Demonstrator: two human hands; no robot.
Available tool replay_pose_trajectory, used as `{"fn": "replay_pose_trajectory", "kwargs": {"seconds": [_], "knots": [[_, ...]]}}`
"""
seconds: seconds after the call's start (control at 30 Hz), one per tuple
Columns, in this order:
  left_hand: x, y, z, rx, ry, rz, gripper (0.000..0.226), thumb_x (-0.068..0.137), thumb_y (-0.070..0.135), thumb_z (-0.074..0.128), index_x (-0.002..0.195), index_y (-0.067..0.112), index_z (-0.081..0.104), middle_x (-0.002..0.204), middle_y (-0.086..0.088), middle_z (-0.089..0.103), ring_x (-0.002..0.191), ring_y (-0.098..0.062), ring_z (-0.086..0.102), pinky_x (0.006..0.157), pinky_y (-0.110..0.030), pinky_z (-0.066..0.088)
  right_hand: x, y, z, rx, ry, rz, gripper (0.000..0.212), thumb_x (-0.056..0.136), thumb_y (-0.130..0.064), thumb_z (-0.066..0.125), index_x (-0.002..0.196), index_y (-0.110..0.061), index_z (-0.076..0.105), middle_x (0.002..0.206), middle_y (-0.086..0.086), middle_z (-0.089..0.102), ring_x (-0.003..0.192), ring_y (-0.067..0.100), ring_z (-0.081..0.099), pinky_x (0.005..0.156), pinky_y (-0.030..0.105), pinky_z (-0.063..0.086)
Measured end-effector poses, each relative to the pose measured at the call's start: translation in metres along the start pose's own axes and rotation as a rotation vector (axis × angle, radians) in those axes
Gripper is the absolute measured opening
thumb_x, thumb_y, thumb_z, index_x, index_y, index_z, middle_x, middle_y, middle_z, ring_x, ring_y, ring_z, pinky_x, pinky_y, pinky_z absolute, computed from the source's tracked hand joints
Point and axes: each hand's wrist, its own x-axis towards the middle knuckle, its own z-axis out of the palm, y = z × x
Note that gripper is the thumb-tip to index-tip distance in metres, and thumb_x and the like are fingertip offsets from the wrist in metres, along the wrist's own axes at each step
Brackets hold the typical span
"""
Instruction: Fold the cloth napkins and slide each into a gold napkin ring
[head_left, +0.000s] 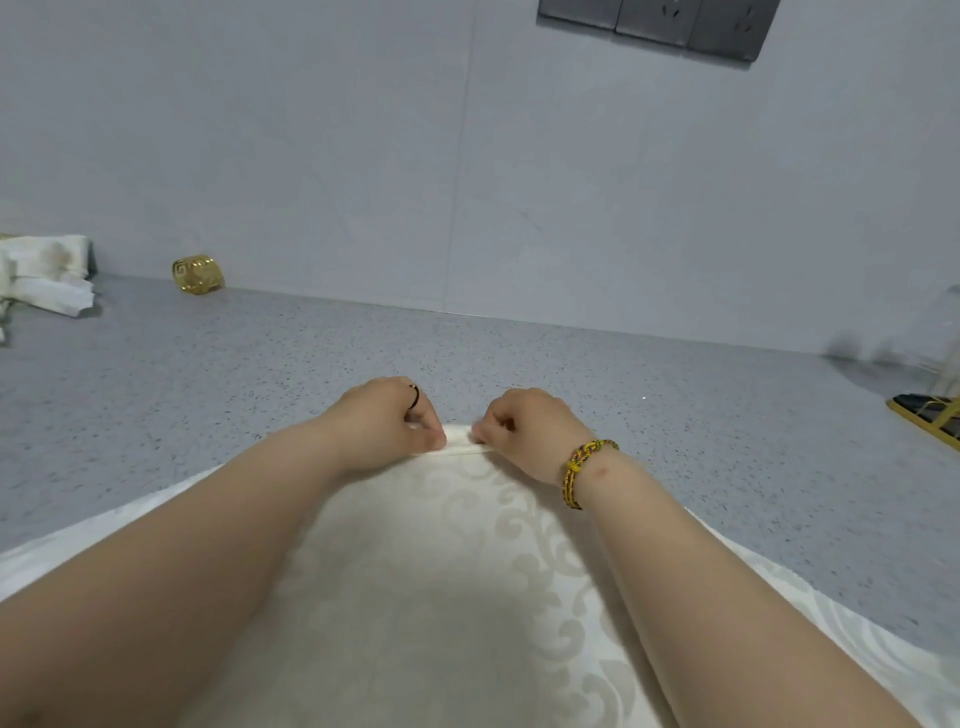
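Cream damask napkin (431, 597) is spread on the speckled grey countertop (260, 364), its far edge pinched by the left hand (387, 418) and right hand (524, 428), knuckles up, forearms extended. Well apart, far left, a gold napkin ring (198, 274) is seen beside crumpled white cloths (44, 273).

Napkin ring (198, 274) far left of napkin (441, 597)
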Motion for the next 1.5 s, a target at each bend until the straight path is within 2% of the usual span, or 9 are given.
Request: {"fn": "replay_pose_trajectory", "kwargs": {"seconds": [0.1,0.2,0.5,0.67,0.8,1.03,1.23,1.33,1.5], "knots": [[0.007,0.002,-0.005,0.053,-0.08,0.004,0.013,0.08,0.021,0.068,0.075,0.026,0.057,0.08,0.015,0.05,0.079,-0.007,0.052,0.067,-0.013,0.039,0.001,0.005,0.004,-0.005,0.043,0.017,0.01,0.088,-0.028,0.056,0.095,-0.022,0.059,0.114,0.0,0.053,0.113,0.019,0.044,0.097,0.028,0.026],[0.014,0.006,-0.012,0.105,-0.15,-0.031,0.025,0.08,0.021,0.069,0.102,0.021,0.055,0.086,0.013,0.049,0.072,-0.001,0.046,0.056,-0.005,0.033,0.0,0.009,0.0,0.044,0.009,0.063,0.035,0.086,-0.03,0.06,0.119,-0.023,0.054,0.126,-0.003,0.052,0.12,0.019,0.042,0.101,0.03,0.023],[0.022,0.011,-0.022,0.181,-0.316,-0.078,0.021,0.076,0.025,0.072,0.083,0.03,0.054,0.078,0.017,0.053,0.069,0.002,0.05,0.059,-0.014,0.039,-0.001,0.009,-0.008,0.108,-0.061,0.077,0.024,0.085,-0.03,0.06,0.108,-0.023,0.059,0.105,-0.006,0.058,0.102,0.015,0.049,0.1,0.028,0.025],[0.01,0.02,-0.02,0.259,-0.203,-0.022,0.028,0.078,0.02,0.07,0.067,0.029,0.046,0.07,0.014,0.047,0.064,-0.004,0.045,0.057,-0.017,0.034,-0.001,0.0,-0.005,-0.037,-0.014,0.008,0.011,0.084,-0.021,0.058,0.083,-0.024,0.048,0.097,-0.005,0.05,0.101,0.017,0.043,0.089,0.028,0.022],[-0.009,0.027,-0.007,0.562,0.076,0.154,0.026,0.08,0.013,0.053,0.064,0.028,0.041,0.066,0.014,0.044,0.08,-0.014,0.049,0.074,-0.021,0.023,-0.01,-0.014,-0.002,-0.247,0.055,-0.128,0.037,0.082,-0.006,0.048,0.062,-0.029,0.027,0.081,-0.007,0.04,0.088,0.014,0.03,0.078,0.025,0.02],[-0.045,0.017,0.002,0.561,0.106,0.269,0.026,0.084,0.02,0.048,0.103,0.032,0.061,0.091,0.018,0.054,0.104,-0.008,0.049,0.076,-0.019,0.018,-0.039,-0.015,0.002,-0.344,0.056,-0.212,0.024,0.084,-0.005,0.044,0.1,-0.019,0.055,0.111,0.003,0.054,0.105,0.022,0.041,0.076,0.023,0.017],[-0.054,0.018,-0.005,0.267,-0.017,0.033,0.019,0.092,0.033,0.049,0.085,0.021,0.061,0.097,0.011,0.049,0.099,-0.011,0.046,0.098,-0.024,0.027,-0.047,-0.015,0.0,-0.125,0.024,-0.051,0.023,0.091,-0.023,0.047,0.091,-0.006,0.062,0.102,0.004,0.059,0.103,0.021,0.046,0.084,0.027,0.03],[-0.046,0.018,-0.008,0.268,-0.064,0.003,0.003,0.086,0.025,0.06,0.089,0.025,0.06,0.1,0.01,0.05,0.101,-0.01,0.049,0.091,-0.022,0.034,-0.04,-0.019,-0.001,-0.101,0.003,-0.016,0.012,0.089,-0.026,0.055,0.09,-0.016,0.059,0.108,0.005,0.053,0.111,0.022,0.044,0.092,0.028,0.032],[-0.034,0.027,-0.012,0.289,-0.169,-0.12,0.034,0.082,0.022,0.065,0.112,0.018,0.051,0.099,0.004,0.047,0.091,-0.015,0.046,0.079,-0.022,0.035,-0.029,-0.023,-0.008,-0.148,-0.121,0.035,0.038,0.086,-0.026,0.058,0.123,-0.024,0.051,0.124,-0.004,0.054,0.118,0.019,0.044,0.1,0.029,0.025]]}}
